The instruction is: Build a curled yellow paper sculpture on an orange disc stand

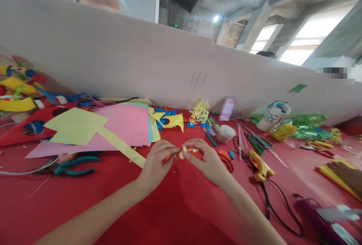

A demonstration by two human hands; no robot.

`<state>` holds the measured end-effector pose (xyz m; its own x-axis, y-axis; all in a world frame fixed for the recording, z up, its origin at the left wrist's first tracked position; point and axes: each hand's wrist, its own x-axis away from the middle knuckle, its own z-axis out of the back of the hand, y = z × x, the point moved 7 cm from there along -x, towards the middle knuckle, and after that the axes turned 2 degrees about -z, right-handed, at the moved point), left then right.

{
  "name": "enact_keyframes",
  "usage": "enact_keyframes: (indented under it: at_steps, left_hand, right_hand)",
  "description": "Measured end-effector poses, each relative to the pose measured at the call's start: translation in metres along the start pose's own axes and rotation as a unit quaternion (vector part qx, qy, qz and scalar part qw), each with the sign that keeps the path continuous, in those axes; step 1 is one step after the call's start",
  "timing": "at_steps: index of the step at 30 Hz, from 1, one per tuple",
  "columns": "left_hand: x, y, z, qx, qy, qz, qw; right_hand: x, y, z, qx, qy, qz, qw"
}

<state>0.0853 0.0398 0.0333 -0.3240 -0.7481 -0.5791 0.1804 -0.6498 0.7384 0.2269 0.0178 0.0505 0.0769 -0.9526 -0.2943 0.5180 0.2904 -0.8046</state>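
We would do well to pinch the curled yellow strip lightly, lest it crease. It sits over the worktop, short of the far edge. Our right hand grips it, thumb and forefinger nearly meeting; our left hand, fingers bent close together, holds an orange object (we cannot tell what). Both angle inward.

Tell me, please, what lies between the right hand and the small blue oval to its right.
In the head view, orange loops, perhaps scissor handles, lie on the red table between the right hand and the blue oval.
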Motion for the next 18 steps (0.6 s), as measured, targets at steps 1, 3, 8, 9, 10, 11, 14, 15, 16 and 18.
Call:
enact_keyframes:
  at_steps: [1,3,8,9,10,11,14,15,16,18]
  left_hand:
    - [0.0,-0.002,-0.001,0.011,-0.002,0.017,1.0]
    - [0.001,-0.007,-0.004,0.043,-0.007,0.064,0.997]
    - [0.006,-0.018,-0.021,0.161,-0.061,0.22,0.96]
    - [0.007,-0.019,-0.024,0.184,-0.075,0.243,0.949]
    - [0.009,-0.02,-0.027,0.203,-0.086,0.262,0.94]
    - [0.01,-0.021,-0.03,0.22,-0.095,0.276,0.931]
    - [0.015,-0.025,-0.035,0.269,-0.112,0.309,0.905]
    - [0.017,-0.027,-0.037,0.284,-0.118,0.318,0.897]
    - [0.019,-0.029,-0.039,0.297,-0.122,0.328,0.889]
    - [0.023,-0.032,-0.041,0.317,-0.125,0.347,0.874]
  right_hand:
    - [0.0,0.001,0.0,-0.002,0.0,-0.002,1.0]
    - [0.0,0.004,0.0,-0.007,-0.001,-0.011,1.0]
    - [0.0,0.012,-0.004,-0.044,-0.048,-0.052,0.997]
    - [0.0,0.014,-0.005,-0.054,-0.062,-0.063,0.995]
    - [0.001,0.016,-0.006,-0.06,-0.073,-0.073,0.993]
    - [0.001,0.017,-0.006,-0.062,-0.081,-0.08,0.992]
    - [0.003,0.016,-0.006,-0.058,-0.095,-0.081,0.991]
    - [0.003,0.016,-0.005,-0.057,-0.1,-0.08,0.99]
    - [0.003,0.016,-0.005,-0.059,-0.105,-0.082,0.989]
    - [0.003,0.017,-0.005,-0.068,-0.113,-0.091,0.987]
